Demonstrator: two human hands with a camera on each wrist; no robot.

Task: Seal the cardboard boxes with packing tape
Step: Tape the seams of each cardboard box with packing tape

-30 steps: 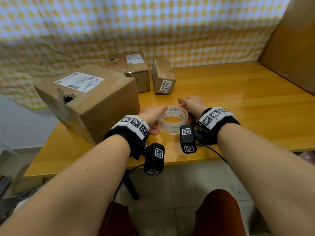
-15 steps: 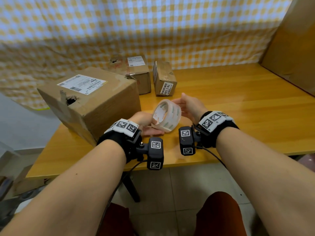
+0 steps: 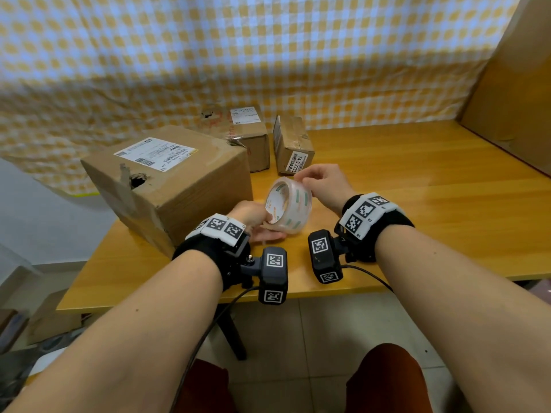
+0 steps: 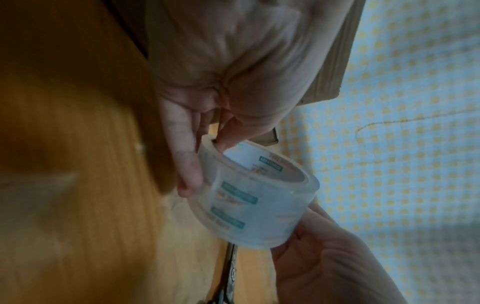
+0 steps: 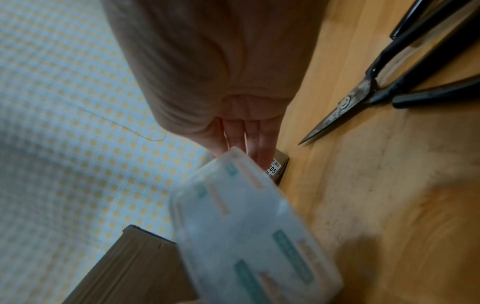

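— How are your hands placed?

— My left hand holds the tape roll on edge above the table, thumb hooked inside the core, fingers under the outer rim. My right hand curls over the top of the roll, fingertips pinching at its far edge.

— And the tape?

— Clear, with teal and orange print on the core. It's just right of the big box, in front of two small boxes. Scissors lie on the table near my right hand.
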